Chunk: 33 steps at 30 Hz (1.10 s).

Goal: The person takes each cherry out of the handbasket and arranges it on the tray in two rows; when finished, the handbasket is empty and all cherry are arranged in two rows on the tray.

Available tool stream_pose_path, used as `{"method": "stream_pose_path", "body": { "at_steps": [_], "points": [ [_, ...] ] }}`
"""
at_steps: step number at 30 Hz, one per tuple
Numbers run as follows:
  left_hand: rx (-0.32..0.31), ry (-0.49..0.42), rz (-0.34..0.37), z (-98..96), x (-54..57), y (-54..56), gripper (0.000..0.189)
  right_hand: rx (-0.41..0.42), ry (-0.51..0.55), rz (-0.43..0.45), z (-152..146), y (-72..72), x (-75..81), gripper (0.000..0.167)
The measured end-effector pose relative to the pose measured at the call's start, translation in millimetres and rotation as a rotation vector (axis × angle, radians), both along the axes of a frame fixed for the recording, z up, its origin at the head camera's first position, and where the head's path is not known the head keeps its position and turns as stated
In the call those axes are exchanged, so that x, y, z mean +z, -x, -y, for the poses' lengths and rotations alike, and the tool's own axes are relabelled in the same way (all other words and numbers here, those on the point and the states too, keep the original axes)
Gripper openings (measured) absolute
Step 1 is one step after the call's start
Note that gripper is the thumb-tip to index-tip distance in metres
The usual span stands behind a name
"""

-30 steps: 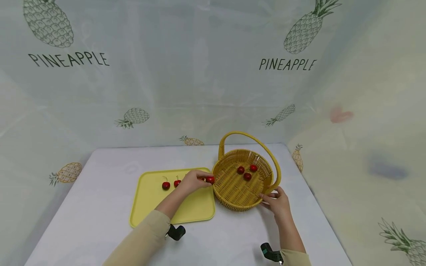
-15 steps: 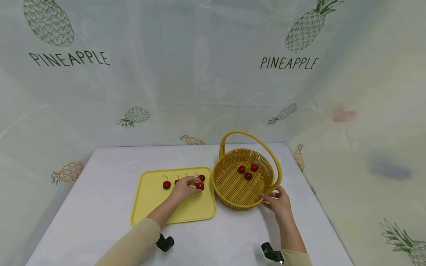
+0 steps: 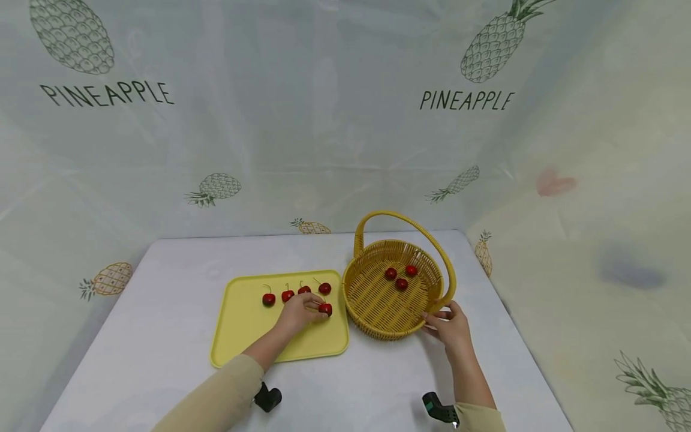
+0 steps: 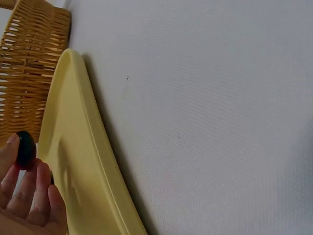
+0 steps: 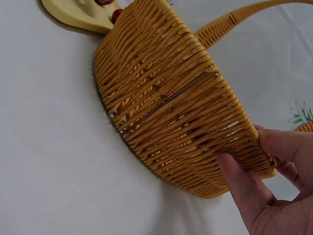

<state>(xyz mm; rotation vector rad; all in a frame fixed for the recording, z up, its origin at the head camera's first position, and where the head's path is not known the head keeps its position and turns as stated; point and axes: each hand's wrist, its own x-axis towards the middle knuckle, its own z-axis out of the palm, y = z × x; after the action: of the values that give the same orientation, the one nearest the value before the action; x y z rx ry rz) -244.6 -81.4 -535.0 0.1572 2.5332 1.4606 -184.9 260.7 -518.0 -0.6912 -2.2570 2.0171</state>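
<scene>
My left hand (image 3: 298, 313) pinches a red cherry (image 3: 326, 309) between thumb and fingers, close over the right part of a yellow tray (image 3: 243, 327). In the left wrist view the same cherry (image 4: 26, 150) looks dark between thumb and fingertips. A row of cherries with stems, one of them a cherry (image 3: 269, 299) at the left, lies along the tray's far side. My right hand (image 3: 452, 327) grips the rim of a woven basket (image 3: 378, 312) by the near foot of its handle. In the right wrist view the thumb and fingers (image 5: 239, 183) straddle the wicker edge.
Inside the basket lie 3 cherries (image 3: 402, 284). The basket stands against the tray's right edge, its tall handle (image 3: 410, 223) arching over it. Both are on a white-covered table (image 3: 178, 282), with a pineapple-print curtain (image 3: 324, 150) behind.
My left hand has drawn the cherry back left from the basket's edge, then lowered it slightly over the tray. The right hand keeps its hold on the basket.
</scene>
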Motion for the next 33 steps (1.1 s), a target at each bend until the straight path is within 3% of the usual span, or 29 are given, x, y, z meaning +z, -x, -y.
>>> {"method": "stream_pose_path", "body": {
  "at_steps": [12, 26, 33],
  "points": [
    [-0.053, 0.031, -0.044, -2.1, -16.7, 6.0, 0.022, -0.005, -0.009, 0.009, 0.8, 1.8, -1.7, 0.056],
    [-0.072, 0.057, -0.040, -4.9, -21.7, 11.0, 0.024, -0.008, -0.016, 0.013, 0.4, 1.1, -2.0, 0.057],
    [-0.094, 0.045, -0.034, -5.6, -19.0, 11.9, 0.023, -0.011, -0.021, 0.015, 0.2, 1.3, -1.8, 0.058]
  ]
}}
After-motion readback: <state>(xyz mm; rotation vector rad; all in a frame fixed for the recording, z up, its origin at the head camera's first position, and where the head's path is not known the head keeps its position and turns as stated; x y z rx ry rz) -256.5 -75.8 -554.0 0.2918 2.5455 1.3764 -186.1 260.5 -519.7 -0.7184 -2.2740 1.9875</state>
